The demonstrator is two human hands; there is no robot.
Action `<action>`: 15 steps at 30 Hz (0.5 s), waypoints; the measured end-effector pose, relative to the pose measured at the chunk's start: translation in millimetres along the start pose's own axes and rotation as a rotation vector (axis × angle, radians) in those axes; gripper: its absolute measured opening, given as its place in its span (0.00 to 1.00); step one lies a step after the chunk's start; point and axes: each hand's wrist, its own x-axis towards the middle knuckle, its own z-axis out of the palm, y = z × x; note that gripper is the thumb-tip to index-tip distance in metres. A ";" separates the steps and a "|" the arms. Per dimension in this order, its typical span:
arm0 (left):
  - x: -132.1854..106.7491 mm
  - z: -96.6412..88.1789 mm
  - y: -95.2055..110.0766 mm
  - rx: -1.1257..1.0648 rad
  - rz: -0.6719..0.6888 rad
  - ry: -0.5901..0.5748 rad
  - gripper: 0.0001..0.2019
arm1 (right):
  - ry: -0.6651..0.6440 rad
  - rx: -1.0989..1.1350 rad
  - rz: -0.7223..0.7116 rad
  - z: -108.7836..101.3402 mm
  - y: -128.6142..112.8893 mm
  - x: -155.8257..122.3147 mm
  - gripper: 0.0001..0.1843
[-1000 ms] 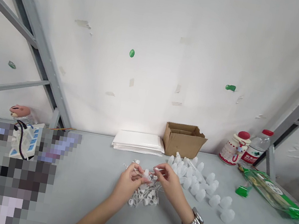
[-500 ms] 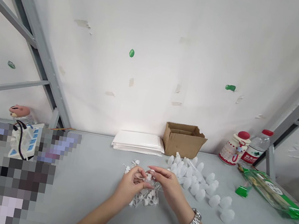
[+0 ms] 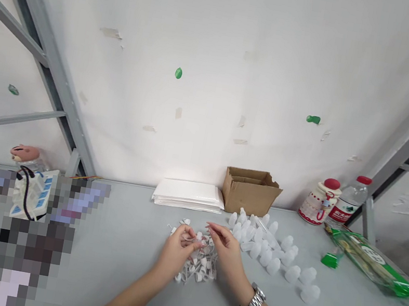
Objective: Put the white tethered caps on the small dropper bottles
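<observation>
My left hand (image 3: pixel 176 249) is closed in a pinch on a small white plastic cap (image 3: pixel 199 236), its details too small to make out. To the right of it, my right hand (image 3: pixel 226 246) has its fingers apart, fingertips close by, and nothing shows in its grasp. Both hands hover over a loose pile of small white plastic caps with thin straps (image 3: pixel 202 266) on the grey table. Just right of my right hand lie several translucent white plastic bottles (image 3: pixel 264 256), small and rounded.
A stack of white envelopes (image 3: pixel 189 196) and an open cardboard box (image 3: pixel 250 198) stand against the wall. At the right are a red-lidded flask (image 3: pixel 318 202), a water bottle (image 3: pixel 348 202) and a green plastic packet (image 3: pixel 373 259). A power strip (image 3: pixel 33 194) lies at the left.
My right hand has drawn back from the small cap and its fingers have spread. My left hand keeps hold of it, nearly in place. The view has shifted slightly.
</observation>
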 end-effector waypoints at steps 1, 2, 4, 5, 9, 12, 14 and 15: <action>1.4 -0.7 -1.0 -0.007 0.005 0.013 0.16 | -0.002 -0.041 -0.040 -3.1 -1.2 2.0 0.16; 2.7 -1.5 -1.7 -0.015 0.011 0.024 0.16 | -0.027 -0.083 -0.068 -7.1 -4.3 3.8 0.15; 4.4 -3.8 -1.9 -0.027 0.031 0.046 0.16 | -0.143 -0.170 -0.103 -16.7 -14.6 5.8 0.14; 4.9 -5.1 -1.4 -0.030 0.041 0.058 0.15 | -0.241 -0.221 -0.113 -21.3 -20.8 5.8 0.13; 5.2 -10.0 3.3 -0.034 0.065 0.096 0.16 | -0.541 -0.453 -0.101 -29.6 -35.5 0.1 0.10; 4.7 -11.9 7.2 -0.035 0.070 0.113 0.16 | -0.557 -0.621 -0.085 -25.9 -29.0 -4.7 0.11; 4.4 -12.0 8.8 -0.032 0.063 0.115 0.16 | -0.563 -0.669 -0.074 -22.6 -21.3 -6.3 0.08; 4.3 -11.9 9.2 -0.030 0.061 0.115 0.16 | -0.568 -0.671 -0.067 -21.4 -18.0 -6.7 0.06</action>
